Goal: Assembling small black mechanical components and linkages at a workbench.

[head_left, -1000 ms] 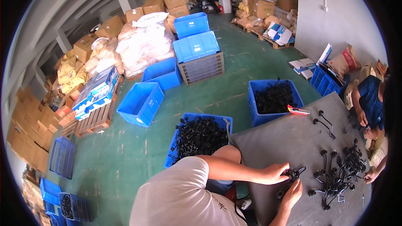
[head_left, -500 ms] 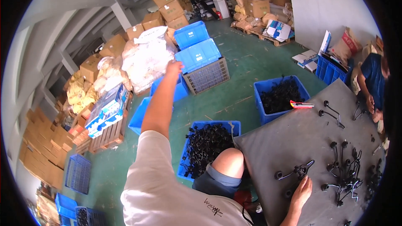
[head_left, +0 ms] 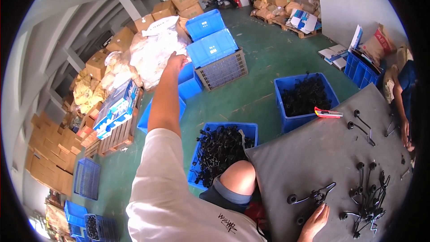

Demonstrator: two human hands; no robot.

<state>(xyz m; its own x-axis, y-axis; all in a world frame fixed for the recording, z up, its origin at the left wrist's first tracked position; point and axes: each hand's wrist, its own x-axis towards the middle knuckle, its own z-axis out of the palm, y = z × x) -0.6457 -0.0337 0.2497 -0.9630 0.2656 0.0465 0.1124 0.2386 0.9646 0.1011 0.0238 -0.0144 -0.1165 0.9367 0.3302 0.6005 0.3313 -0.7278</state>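
Observation:
My left arm is stretched out ahead, and my left hand (head_left: 178, 60) hangs in the air before the blue bins, fingers loosely apart with nothing visible in them. On the grey-topped table, my right hand (head_left: 316, 220) lies with its fingers extended, tips right beside a black bent-rod part with round ends (head_left: 316, 195). Whether they touch it I cannot tell. Farther right lies a cluster of similar black rod parts (head_left: 368, 201). Another bent-rod part (head_left: 365, 127) rests near the far edge. A red utility knife (head_left: 328, 113) lies at the table's far left corner.
Blue bins full of black parts stand beside my knee (head_left: 219, 154) and beyond the table (head_left: 305, 98). Stacked blue bins (head_left: 212, 48) sit on a grey crate (head_left: 222, 68). Cartons (head_left: 49, 161) and sacks line the left. Another person's arm (head_left: 402, 107) shows at the right.
My left hand has shifted a little left and up in the view, away from the stacked bins. My right hand has moved slightly down the table, beside the black part. The whole view has shifted slightly.

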